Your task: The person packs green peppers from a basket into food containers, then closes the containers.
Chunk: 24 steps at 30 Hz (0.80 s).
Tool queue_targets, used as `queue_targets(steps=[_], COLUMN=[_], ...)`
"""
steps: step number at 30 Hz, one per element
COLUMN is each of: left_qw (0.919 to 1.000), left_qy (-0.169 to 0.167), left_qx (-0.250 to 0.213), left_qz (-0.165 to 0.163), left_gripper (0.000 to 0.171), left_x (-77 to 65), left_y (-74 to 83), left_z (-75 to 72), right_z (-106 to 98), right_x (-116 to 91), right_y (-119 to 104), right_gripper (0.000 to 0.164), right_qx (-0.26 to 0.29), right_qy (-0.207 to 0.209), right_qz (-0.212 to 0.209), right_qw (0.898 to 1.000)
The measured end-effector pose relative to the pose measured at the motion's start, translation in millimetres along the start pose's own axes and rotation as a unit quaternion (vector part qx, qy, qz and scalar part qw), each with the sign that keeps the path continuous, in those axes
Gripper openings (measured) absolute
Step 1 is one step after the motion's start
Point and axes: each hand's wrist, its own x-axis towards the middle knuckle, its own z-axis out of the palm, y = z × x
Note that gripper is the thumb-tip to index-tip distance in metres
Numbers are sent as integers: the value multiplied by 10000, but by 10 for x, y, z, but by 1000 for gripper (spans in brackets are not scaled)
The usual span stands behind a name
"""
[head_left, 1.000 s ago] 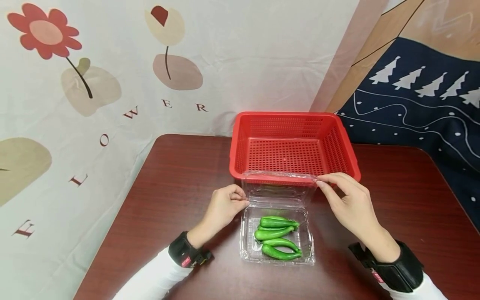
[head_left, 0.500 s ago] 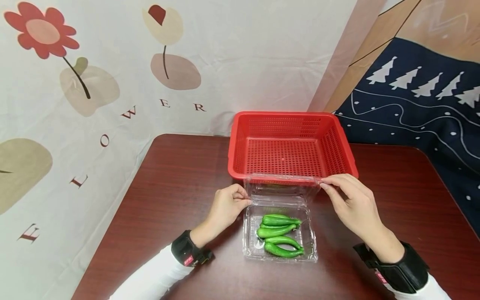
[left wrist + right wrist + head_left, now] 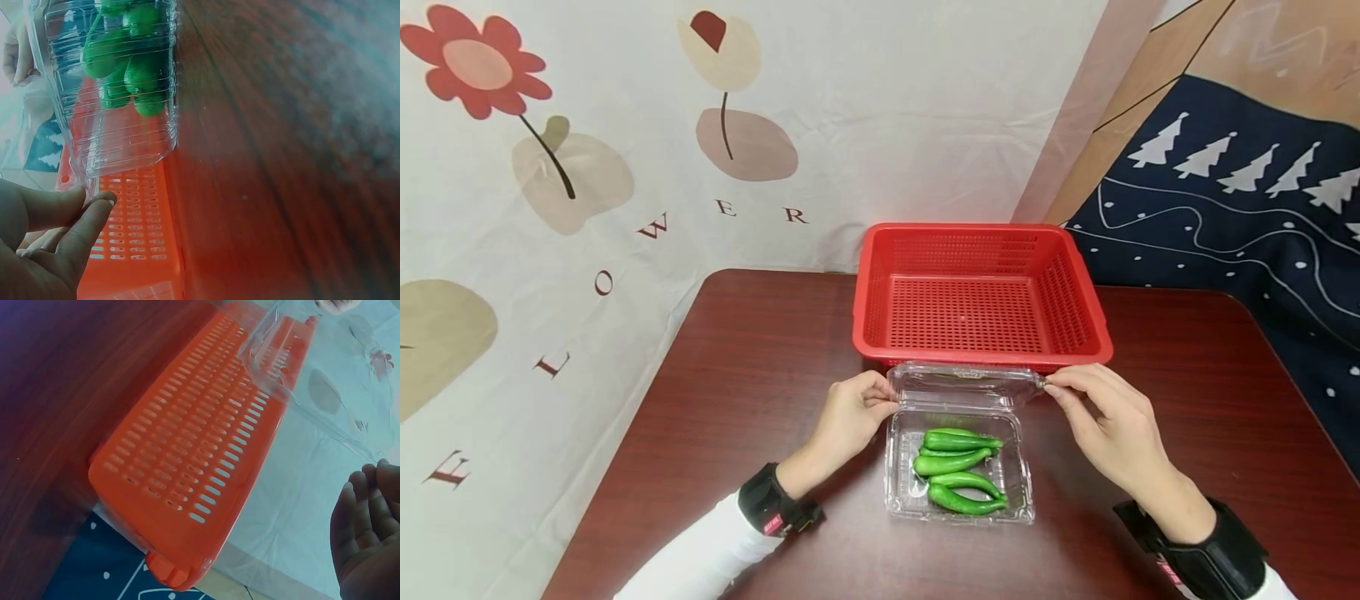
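Note:
A clear plastic clamshell container (image 3: 901, 479) rests on the table, several green chili peppers (image 3: 951, 463) lying in its base. Its hinged lid (image 3: 962, 390) is raised on the far side, tilted up from the hinge. With thumb and forefinger, my left hand (image 3: 848, 421) pinches the clear plastic at the left corner near the hinge; the left wrist view shows this pinch and the peppers (image 3: 144, 72) through the wall. At the lid's far right corner, my right hand (image 3: 1108, 425) pinches the edge, thumb against forefinger. In the right wrist view, part of that hand (image 3: 369, 531) is cut off.
Right behind the lid stands a red perforated plastic basket (image 3: 862, 292) with nothing in it. The dark reddish wooden table (image 3: 760, 350) has a printed flower cloth (image 3: 880, 108) behind it and a navy tree-patterned cloth (image 3: 1210, 200) at the back right.
The lid has swung down toward me, its far edge now lower and in front of the basket. My right hand has come nearer with it, while my left hand holds its place.

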Motion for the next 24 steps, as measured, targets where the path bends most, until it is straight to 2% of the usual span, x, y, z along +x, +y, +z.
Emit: queue_targets(steps=[6, 11, 17, 24], left_qw=[9997, 9999, 9991, 9991], left_qy=[-105, -77, -31, -83], left_qx=[-159, 44, 355, 386], left_qz=[119, 135, 238, 140], left_gripper=[13, 12, 15, 18], left_x=[-23, -45, -71, -88], left_y=[-1, -7, 4, 30], left_z=[-5, -21, -52, -78], right_z=[-39, -71, -112, -126], right_x=[-109, -165, -204, -303], right_y=[-63, -149, -241, -259], right_gripper=[43, 41, 39, 34], right_qx=[485, 773, 782, 724], right_qy=[-128, -264, -337, -653], right_qz=[36, -160, -469, -597], right_qw=[9987, 9965, 9953, 9934])
